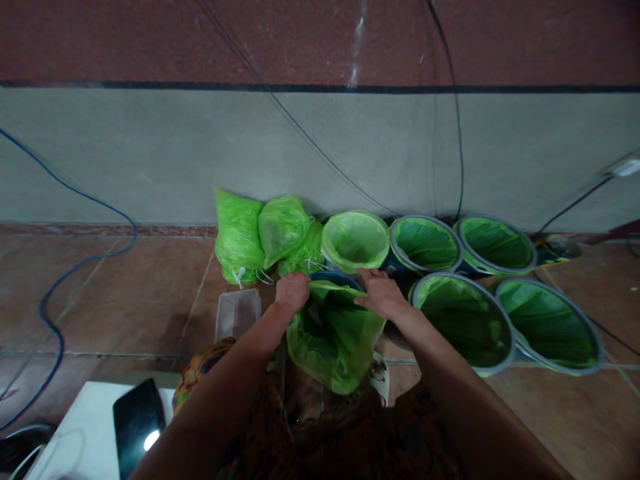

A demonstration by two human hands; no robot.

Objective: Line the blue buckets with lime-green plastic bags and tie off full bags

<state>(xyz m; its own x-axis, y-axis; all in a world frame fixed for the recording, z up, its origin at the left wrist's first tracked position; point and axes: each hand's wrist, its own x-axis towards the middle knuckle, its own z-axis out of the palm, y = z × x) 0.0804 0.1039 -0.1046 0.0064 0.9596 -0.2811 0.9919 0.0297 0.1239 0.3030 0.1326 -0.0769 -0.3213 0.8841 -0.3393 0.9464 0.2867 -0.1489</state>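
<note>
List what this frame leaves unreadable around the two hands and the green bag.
Head view only:
- Bin under the green bag: mostly covered by the bag, only a dark rim shows.
- Left hand and right hand fingertips: curled into the plastic.
- Tied bags: contents hidden by plastic.
- Dark phone: screen shows only glare.

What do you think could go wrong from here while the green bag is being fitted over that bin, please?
1. The thin green bag is gripped by both hands, left hand and right hand, at the bin rim; pulling hard might tear it.
2. The lined bins stand close by, so an elbow could knock one.
3. The clear container beside the left forearm could get bumped.
</note>
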